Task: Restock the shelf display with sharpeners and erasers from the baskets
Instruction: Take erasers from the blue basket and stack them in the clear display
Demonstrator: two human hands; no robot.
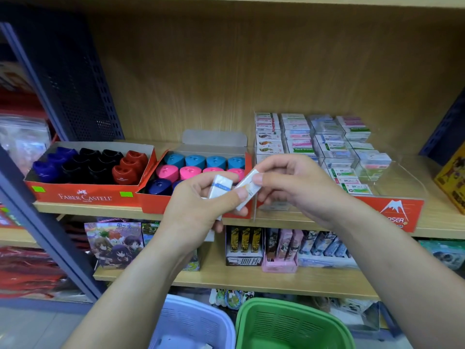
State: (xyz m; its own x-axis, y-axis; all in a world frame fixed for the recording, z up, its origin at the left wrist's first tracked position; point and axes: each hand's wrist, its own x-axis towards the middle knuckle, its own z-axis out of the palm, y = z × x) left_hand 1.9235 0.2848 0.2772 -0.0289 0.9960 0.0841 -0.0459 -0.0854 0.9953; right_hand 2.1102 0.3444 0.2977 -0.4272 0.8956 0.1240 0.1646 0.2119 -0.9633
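Observation:
My left hand (198,210) holds a small stack of white erasers (221,188) with a blue band, in front of the shelf edge. My right hand (297,187) pinches one white eraser with a yellow band (247,188) right beside that stack, touching my left thumb. Behind my hands stands the clear eraser display (392,177) with a red front, holding rows of boxed erasers (299,139). Two red sharpener boxes sit to its left: one (85,195) with blue, black and red sharpeners, another (153,200) with teal, pink and navy sharpeners.
A lilac basket (191,323) and a green basket (292,326) stand on the floor below my arms. A lower shelf (251,278) carries card packs and boxes. A dark perforated shelf upright (75,84) rises at left; a yellow box (453,182) sits at far right.

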